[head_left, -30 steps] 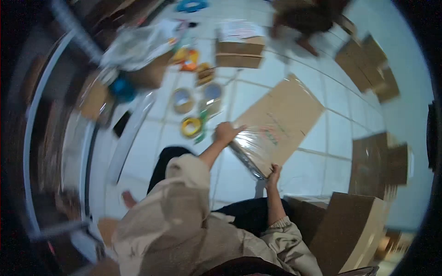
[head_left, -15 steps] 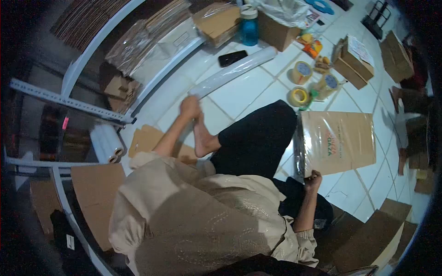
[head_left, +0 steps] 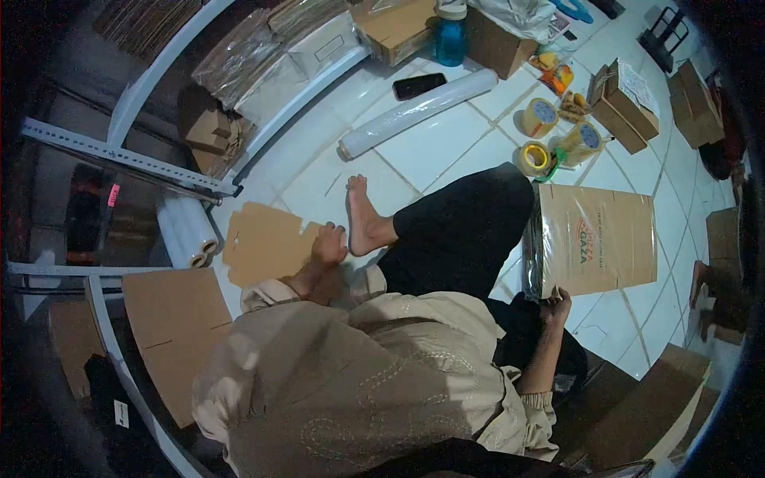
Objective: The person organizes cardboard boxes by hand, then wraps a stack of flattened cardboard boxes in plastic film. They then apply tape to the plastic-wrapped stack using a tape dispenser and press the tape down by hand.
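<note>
Grips both occupied: right grip (head_left: pixel 555 307) curled shut on the near corner of a wrapped cardboard stack (head_left: pixel 594 239), flat and rectangular, brown under glossy clear film, printed with a red and green logo; left grip (head_left: pixel 328 245) set fingers-down on the edge of a die-cut cardboard sheet (head_left: pixel 263 253), matt brown with notched edges, flat on the tiled floor (head_left: pixel 446 147). Clasping or only pressing: cannot tell. Just right of that grip, a bare foot (head_left: pixel 362 211). Beyond it, a long roll of clear film (head_left: pixel 418 114), a dark phone (head_left: pixel 420 85), a blue bottle (head_left: pixel 450 38). Beyond the right grip, round tape rolls (head_left: pixel 539 117), tan and yellow.
</note>
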A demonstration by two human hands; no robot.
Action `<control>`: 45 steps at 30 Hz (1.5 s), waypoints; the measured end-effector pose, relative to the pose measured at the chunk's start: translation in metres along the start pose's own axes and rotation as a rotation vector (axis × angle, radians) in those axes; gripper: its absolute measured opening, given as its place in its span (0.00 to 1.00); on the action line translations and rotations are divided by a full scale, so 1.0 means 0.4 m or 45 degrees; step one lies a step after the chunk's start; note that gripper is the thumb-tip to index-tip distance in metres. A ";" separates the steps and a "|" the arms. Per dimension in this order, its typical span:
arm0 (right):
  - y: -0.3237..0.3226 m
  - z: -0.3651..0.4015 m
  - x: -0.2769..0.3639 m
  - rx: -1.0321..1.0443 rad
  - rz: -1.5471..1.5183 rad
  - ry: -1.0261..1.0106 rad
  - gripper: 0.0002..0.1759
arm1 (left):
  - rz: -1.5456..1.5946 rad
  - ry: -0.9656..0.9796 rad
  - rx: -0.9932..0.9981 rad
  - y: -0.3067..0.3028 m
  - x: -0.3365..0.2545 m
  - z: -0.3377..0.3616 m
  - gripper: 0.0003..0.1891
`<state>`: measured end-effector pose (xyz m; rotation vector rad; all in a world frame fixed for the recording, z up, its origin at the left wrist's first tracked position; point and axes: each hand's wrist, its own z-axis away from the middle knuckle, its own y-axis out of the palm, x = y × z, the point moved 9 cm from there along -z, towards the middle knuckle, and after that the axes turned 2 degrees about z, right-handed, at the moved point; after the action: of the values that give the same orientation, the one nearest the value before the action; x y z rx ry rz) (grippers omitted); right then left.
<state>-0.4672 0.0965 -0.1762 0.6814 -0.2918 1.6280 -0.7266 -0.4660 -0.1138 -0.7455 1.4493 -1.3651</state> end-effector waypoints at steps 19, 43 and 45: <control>-0.087 0.110 0.225 -0.607 -0.212 -0.455 0.40 | 1.326 -0.011 0.567 0.218 -0.981 -0.389 0.49; -0.091 -0.428 1.090 -0.575 1.858 -0.579 0.50 | 0.993 0.235 0.645 0.393 -1.134 -0.259 0.38; -0.112 -0.409 1.070 -0.657 1.822 -0.560 0.50 | 1.160 0.094 0.549 0.373 -1.114 -0.273 0.34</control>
<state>-0.4840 0.5431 -0.0655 0.3770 -1.7561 2.5110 -0.6495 0.0074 -0.1642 0.2486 1.2332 -0.9146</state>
